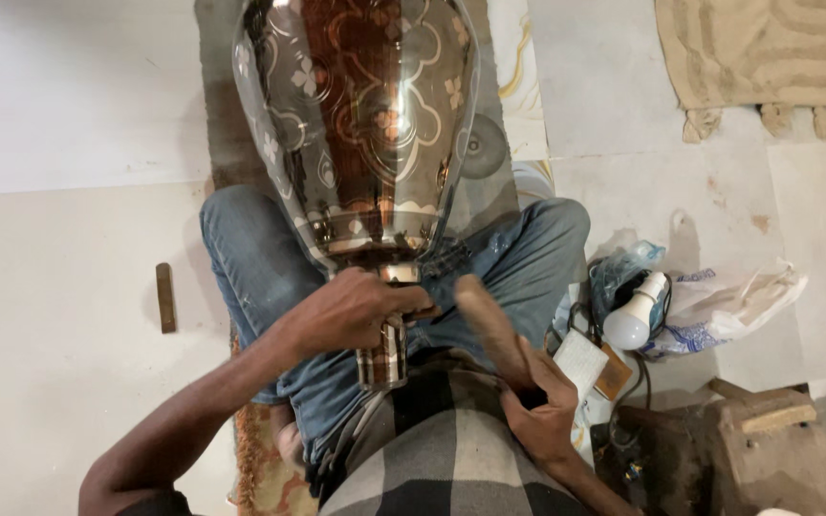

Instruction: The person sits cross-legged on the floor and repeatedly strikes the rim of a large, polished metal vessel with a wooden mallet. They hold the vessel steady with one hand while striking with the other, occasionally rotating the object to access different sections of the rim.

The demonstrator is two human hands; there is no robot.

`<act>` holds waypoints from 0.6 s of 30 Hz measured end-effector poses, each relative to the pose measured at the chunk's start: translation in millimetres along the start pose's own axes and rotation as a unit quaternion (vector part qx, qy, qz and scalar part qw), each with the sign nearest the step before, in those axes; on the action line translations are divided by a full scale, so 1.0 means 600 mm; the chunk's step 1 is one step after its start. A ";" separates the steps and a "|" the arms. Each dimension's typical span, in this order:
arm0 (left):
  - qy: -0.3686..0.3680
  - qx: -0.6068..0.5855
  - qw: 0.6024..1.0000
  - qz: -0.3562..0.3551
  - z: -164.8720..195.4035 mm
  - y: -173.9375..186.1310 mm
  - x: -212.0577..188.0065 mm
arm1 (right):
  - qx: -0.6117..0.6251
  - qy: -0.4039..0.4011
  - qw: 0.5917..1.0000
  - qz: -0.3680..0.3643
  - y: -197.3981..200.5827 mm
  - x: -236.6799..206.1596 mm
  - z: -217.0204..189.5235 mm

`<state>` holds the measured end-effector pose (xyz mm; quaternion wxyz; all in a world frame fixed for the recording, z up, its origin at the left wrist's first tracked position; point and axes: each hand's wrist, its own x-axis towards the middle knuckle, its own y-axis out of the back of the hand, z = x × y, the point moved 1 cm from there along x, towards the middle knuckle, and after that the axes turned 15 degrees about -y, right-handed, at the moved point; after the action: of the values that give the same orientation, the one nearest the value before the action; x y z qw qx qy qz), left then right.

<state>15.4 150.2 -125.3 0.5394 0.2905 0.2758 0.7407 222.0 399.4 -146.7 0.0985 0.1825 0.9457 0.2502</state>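
A large shiny metal vase (360,124) with engraved flower patterns lies across my lap, its wide body pointing away from me. My left hand (351,311) is closed around its narrow neck, just above the banded foot (384,355). My right hand (537,406) grips a wooden stick-like tool (488,320), blurred, angled up toward the vase neck. I sit on the floor in jeans (260,258) and a checked shirt.
A light bulb (633,315) lies on plastic bags (719,296) at my right. A small wooden bar (164,296) rests on the tiled floor at left. A fringed mat (767,53) is at top right, a wooden block (767,416) at lower right.
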 end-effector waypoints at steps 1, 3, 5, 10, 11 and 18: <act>-0.014 0.005 1.000 -0.009 -0.003 0.002 0.000 | 0.021 -0.003 0.999 0.041 -0.006 -0.006 0.002; -0.029 0.014 0.999 -0.019 -0.003 0.005 -0.009 | 0.006 0.021 0.998 0.058 -0.015 -0.013 0.004; -0.074 -0.022 0.990 0.117 0.003 0.009 -0.022 | -0.060 0.072 0.995 0.024 -0.023 -0.012 0.005; 0.036 -0.075 0.958 0.275 0.014 0.005 -0.054 | 0.032 -0.045 0.997 -0.055 -0.040 0.013 0.009; 0.003 -0.078 0.949 0.306 0.017 0.005 -0.058 | 0.046 -0.059 0.994 -0.074 -0.044 0.019 0.007; 0.031 -0.071 0.964 0.253 0.009 0.002 -0.060 | 0.097 -0.106 0.983 -0.111 -0.062 0.061 -0.012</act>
<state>27.7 115.8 -125.6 0.3451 0.2889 0.1563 0.8792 175.6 380.4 -163.0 0.2076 0.1101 0.9641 0.1237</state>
